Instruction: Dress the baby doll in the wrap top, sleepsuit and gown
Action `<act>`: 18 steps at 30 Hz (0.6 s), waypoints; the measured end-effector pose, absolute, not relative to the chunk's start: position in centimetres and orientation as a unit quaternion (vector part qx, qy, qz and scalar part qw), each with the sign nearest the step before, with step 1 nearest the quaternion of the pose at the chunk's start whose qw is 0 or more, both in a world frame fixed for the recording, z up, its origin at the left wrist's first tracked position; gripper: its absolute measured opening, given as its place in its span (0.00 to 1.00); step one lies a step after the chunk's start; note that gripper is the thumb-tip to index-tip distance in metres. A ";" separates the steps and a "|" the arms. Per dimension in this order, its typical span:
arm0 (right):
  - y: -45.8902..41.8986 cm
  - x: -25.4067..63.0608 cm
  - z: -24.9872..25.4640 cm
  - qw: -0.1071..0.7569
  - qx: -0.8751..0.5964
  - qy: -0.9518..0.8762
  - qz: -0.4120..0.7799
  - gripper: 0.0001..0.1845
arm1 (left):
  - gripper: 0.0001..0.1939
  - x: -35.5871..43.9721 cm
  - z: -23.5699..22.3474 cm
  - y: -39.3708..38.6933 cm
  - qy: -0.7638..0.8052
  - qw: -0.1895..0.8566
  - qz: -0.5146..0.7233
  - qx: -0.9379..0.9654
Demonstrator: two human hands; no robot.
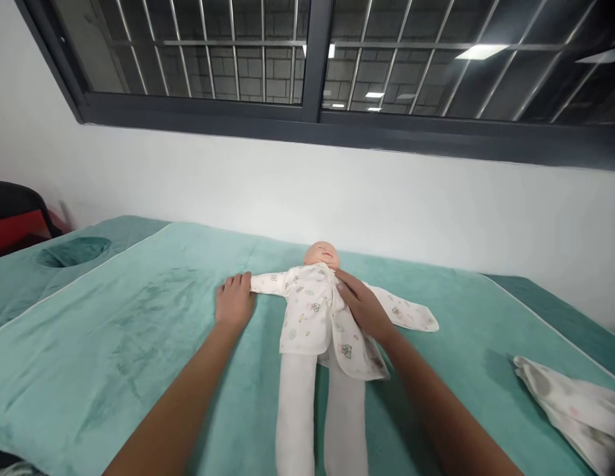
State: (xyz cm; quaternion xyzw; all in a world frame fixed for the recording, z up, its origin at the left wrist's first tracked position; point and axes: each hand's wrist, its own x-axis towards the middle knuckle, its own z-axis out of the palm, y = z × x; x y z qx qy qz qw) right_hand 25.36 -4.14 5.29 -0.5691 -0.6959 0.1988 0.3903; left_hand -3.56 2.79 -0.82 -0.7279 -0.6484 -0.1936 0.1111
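Note:
A baby doll (321, 254) lies face up on the green cover, its head towards the wall. It is dressed in a white printed baby shirt (307, 314) and white trousers (296, 410). My left hand (235, 301) is closed round the cuff end of the sleeve at left, which is stretched out sideways. Near the collar, my right hand (364, 305) grips the shirt's front edge; its fingertips are partly hidden in the cloth. The other sleeve (409, 314) reaches out flat to the right, beyond my right hand. The shirt's right front panel hangs loose over the trousers.
A crumpled white printed cloth (577, 403) lies at the right. The green bed cover (113, 330) has a round hollow (74, 252) at the far left, near a black and red chair (17, 218). Behind are a white wall (228, 178) and a barred window (238, 59).

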 end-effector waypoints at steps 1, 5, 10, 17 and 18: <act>-3.7 24.7 6.0 0.381 -0.565 -0.703 0.204 0.24 | 0.16 -3.5 -0.8 2.7 -0.657 0.112 -0.194 -0.720; -3.7 22.8 7.0 0.392 -0.586 -0.679 0.204 0.24 | 0.13 -3.6 -0.7 2.1 -0.683 0.110 -0.197 -0.694; -9.3 22.7 4.3 0.448 -0.601 -0.619 0.235 0.27 | 0.16 -4.2 -0.8 1.6 -0.705 0.068 -0.219 -0.671; -20.4 29.9 0.0 0.317 -0.655 -0.668 0.157 0.30 | 0.23 -5.3 -1.3 0.2 -0.655 0.033 -0.301 -0.692; -21.8 32.3 -0.2 0.310 -0.687 -0.651 0.088 0.31 | 0.23 -5.3 -1.2 -0.1 -0.644 0.034 -0.310 -0.699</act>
